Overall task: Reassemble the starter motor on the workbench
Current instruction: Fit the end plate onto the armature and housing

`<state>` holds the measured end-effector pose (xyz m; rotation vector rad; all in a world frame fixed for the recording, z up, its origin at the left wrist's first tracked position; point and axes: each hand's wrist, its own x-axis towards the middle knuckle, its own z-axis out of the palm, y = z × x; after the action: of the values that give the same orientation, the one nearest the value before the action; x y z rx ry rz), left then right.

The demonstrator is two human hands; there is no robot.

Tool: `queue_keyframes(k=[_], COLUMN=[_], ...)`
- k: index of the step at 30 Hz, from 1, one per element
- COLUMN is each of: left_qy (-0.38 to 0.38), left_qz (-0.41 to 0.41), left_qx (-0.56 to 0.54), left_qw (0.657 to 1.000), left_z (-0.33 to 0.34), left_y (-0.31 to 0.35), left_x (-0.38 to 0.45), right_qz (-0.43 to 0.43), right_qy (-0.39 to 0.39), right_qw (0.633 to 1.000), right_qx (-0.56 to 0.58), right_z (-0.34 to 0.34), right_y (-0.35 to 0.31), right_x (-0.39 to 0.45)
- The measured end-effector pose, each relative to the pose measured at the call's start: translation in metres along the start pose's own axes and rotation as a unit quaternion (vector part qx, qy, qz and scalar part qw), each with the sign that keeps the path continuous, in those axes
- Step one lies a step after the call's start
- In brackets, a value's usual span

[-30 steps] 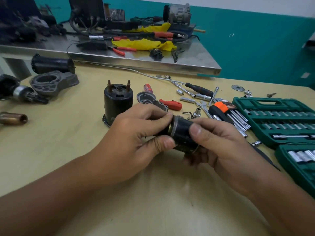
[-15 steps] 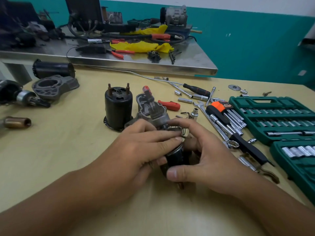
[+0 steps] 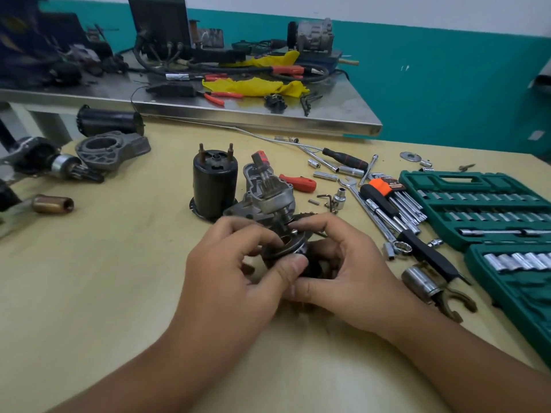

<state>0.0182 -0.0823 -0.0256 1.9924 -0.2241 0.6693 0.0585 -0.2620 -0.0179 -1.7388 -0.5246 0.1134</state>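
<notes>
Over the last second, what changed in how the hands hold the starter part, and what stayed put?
Both hands, left hand and right hand, turned the dark cylindrical part from sideways to upright, end plate up, keeping hold. The black motor housing and green socket case stayed put.
</notes>
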Motion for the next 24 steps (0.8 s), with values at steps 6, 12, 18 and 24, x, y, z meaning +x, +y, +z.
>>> queue_keyframes(k=[6,12,18,24], left_qy=[-0.013,-0.004,-0.029,-0.035], left_qz=[-0.073,-0.006,-0.011,-0.110], left_qx=[-0.086,-0.024,-0.086,-0.224], left_qw=[0.994,1.000,0.996,0.968], left_z=[0.015,0.006,0.003,-0.004], left_y=[0.008,0.003,-0.002,-0.001], left_x=[-0.008,0.008,0.009,0.012], right_qz=[-0.056,-0.077,-0.094,-0.101], right_qy=[0.040,0.071,0.090,0.081], right_qw=[0.997,0.993,0.990,0.989], right_qx=[-0.038,-0.052,-0.062,-0.071], right_z=[0.004,0.012,0.011,0.011], right_y=[0.010,0.010,0.014,0.007], right_x=[0.003,0.016,0.011,0.008])
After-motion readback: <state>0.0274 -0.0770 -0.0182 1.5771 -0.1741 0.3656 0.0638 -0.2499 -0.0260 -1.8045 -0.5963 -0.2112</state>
